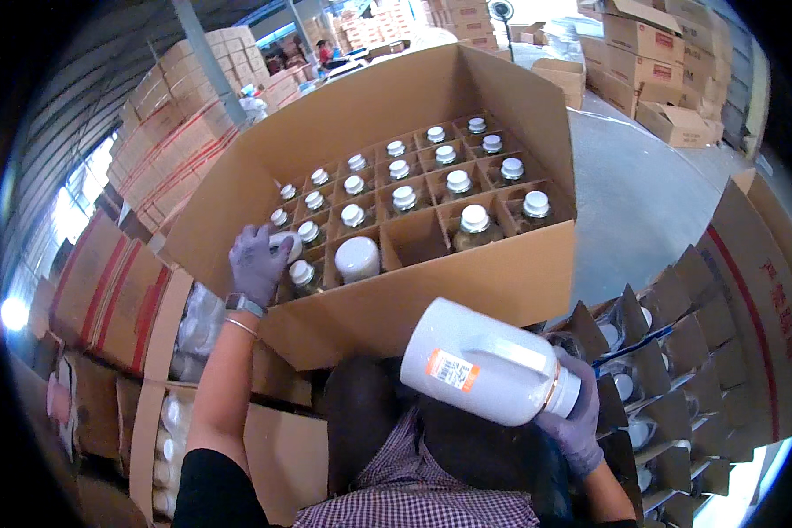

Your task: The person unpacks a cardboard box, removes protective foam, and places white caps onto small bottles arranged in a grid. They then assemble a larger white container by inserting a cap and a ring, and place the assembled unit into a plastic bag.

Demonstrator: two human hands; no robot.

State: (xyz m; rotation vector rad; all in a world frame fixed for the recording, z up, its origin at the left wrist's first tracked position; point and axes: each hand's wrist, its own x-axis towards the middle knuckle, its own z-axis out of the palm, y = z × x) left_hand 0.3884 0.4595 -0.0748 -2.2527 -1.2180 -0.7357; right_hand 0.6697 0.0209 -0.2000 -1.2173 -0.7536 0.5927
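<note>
White-capped bottle (283, 244), upright at the left edge of the divided carton (466, 286), sits clamped under our gloved left hand (257, 262). One cell (414, 238) in the near row stands open between a white jug (357, 259) and capped bottles. Our right hand (575, 421) clasps the neck of a white handled jug (480, 363), held sideways just outside the near wall.

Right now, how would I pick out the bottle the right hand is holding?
Start at the big open cardboard box with divider cells. Just below its near wall, the gloved right hand grips a white jug by its neck. Unlike the upright capped bottles in the cells, it lies sideways, outside the box.
</note>
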